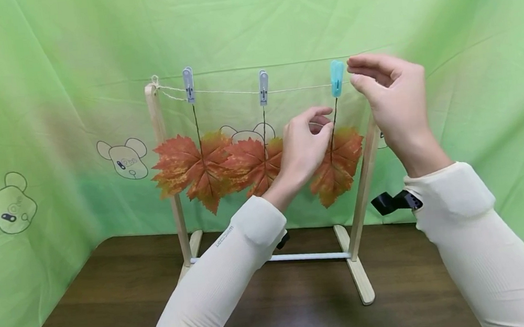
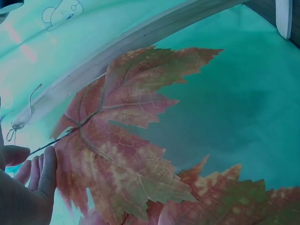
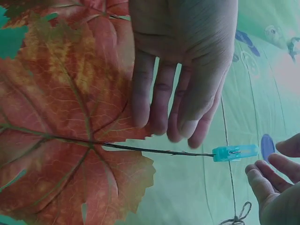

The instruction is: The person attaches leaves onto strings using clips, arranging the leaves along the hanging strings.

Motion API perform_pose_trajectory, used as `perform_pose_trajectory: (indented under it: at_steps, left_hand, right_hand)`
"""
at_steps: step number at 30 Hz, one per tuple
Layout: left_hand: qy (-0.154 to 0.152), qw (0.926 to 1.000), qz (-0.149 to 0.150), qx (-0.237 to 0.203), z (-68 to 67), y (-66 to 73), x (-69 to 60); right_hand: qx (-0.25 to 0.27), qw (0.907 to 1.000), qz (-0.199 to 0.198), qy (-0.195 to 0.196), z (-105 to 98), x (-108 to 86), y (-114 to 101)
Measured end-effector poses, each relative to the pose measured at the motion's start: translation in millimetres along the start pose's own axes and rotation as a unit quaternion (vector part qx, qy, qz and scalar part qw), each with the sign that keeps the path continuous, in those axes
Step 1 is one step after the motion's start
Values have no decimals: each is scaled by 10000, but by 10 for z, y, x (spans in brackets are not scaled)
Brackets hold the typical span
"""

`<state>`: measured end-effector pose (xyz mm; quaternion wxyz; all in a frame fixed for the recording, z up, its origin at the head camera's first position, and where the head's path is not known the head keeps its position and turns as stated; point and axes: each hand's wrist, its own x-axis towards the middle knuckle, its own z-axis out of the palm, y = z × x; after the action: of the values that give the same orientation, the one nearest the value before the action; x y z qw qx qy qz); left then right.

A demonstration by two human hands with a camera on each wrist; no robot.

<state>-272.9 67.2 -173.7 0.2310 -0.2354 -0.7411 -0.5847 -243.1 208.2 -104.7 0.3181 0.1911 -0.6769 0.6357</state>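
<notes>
Three orange-red artificial maple leaves hang by dark stems from a string. Grey clothespins hold the left leaf and the middle leaf; a teal clothespin clips the stem of the right leaf. Just beside that stem is my left hand, fingers loosely extended and a gap between thumb and fingertips. To the right of the teal clothespin, my right hand is raised, thumb and fingers apart. The right wrist view shows the teal clothespin gripping string and stem, free of both hands.
The string runs between two wooden posts, the left post and the right post, on wooden feet. A white crossbar joins them low down. The stand rests on a dark brown table, with green printed cloth behind.
</notes>
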Motion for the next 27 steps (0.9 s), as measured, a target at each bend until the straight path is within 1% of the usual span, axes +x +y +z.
perform_pose_trajectory:
  at_steps: [3,6,9,13,16,20,21,23,25,27]
  left_hand:
    - [26,10000,88,37,-49,-24,-78]
    - [-3,9998,193,105,-104,-62,-191]
    - [-71,9990,393,213,-168,-115,-337]
    - [-125,9972,611,414,-277,-205,-561]
    - [-105,9969,555,540,-389,-288,-723]
    - [-40,9961,350,812,-569,-415,-916]
    - [-27,9949,316,960,-618,-448,-969]
    - [-14,9896,319,1401,-716,-526,-1089]
    - [-32,9808,382,1912,-815,-614,-1227]
    - [-50,9690,461,2426,-917,-700,-1374]
  right_hand:
    - [-300,9994,-170,35,-4,-80,11]
    - [-727,9964,-437,49,-11,-153,22]
    - [-1228,9904,-638,56,-34,-242,42]
    - [-1694,9831,-699,-25,-81,-408,84]
    - [-1892,9787,-789,-137,-104,-552,130]
    - [-2100,9710,-1101,-309,-134,-753,236]
    - [-2155,9683,-1216,-354,-143,-804,274]
    - [-2281,9618,-1443,-448,-166,-909,358]
    - [-2392,9553,-1656,-523,-200,-1017,451]
    - [-2525,9489,-1815,-541,-250,-1123,542]
